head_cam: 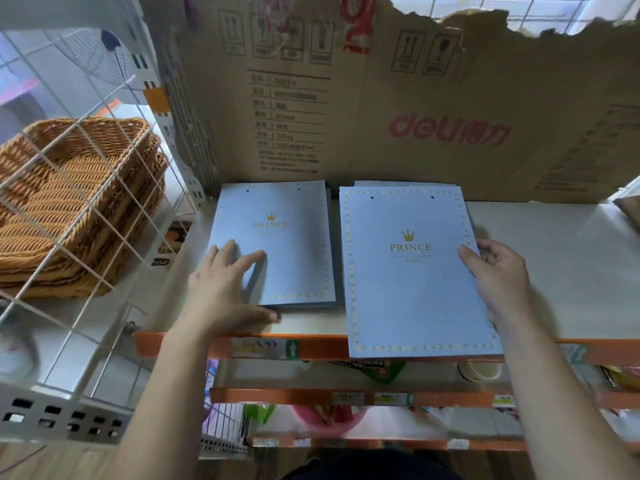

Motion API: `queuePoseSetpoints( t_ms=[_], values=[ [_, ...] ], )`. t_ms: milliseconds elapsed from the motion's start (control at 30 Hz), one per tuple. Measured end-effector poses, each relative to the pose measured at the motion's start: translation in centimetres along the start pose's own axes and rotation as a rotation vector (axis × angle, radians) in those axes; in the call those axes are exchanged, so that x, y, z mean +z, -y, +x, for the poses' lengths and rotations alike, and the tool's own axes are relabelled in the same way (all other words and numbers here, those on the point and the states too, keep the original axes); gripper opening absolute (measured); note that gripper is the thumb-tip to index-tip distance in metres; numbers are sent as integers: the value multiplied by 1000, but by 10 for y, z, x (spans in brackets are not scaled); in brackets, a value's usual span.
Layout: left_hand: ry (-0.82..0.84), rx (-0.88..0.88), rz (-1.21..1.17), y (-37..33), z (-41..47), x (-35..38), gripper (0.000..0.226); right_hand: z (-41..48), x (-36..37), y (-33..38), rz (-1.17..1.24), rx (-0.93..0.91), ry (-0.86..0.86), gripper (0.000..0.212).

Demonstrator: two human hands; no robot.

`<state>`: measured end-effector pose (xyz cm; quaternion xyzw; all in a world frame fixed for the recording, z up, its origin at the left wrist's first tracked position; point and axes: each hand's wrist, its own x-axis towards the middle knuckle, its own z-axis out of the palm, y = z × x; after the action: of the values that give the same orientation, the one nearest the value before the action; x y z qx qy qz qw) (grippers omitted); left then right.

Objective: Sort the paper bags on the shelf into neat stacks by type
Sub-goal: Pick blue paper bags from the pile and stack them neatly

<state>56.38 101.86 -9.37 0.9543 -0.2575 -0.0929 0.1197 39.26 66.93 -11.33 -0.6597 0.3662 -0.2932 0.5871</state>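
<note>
Two blue stacks lie side by side on the shelf [554, 258]. The left hand [221, 289] lies spread flat on the small stack [287, 244]. The right hand [498, 275] pinches the big bag's [412, 271] right edge; that bag overhangs the front lip. Best to slide it back square, keeping the left stack steadied.

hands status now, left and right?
Left hand: open, flat on smaller pale-blue paper bag stack.
Right hand: gripping larger pale-blue paper bag.
</note>
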Motion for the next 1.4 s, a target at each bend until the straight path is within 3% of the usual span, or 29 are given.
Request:
queuePoseSetpoints(
  t_ms=[167,300,467,667,800,967,1167,1300,1400],
  values=[
    [42,127,-170,16,7,-5,123,2,-2,-1,-1,3,5,17],
    [50,170,-283,27,12,-4,104,2,-3,2,-3,5,0,24],
    [29,174,-184,21,12,-7,108,6,-5,4,4,3,-32,20],
    [-282,203,-154,-36,15,1,67,32,-6,18,-112,-22,-154,31],
    [-445,292,-122,-75,15,25,37,47,-3,29,-457,-64,-27,29],
    [-493,317,-36,-79,20,48,34,47,-12,22,-831,-136,177,41],
    [-478,316,-36,-80,19,56,33,6,-31,21,-766,-215,248,40],
    [-481,311,-47,-81,20,56,37,-14,-45,15,-791,-186,352,64],
    [-488,312,-59,-80,21,58,36,-17,-46,13,-764,-170,339,74]
  ],
)
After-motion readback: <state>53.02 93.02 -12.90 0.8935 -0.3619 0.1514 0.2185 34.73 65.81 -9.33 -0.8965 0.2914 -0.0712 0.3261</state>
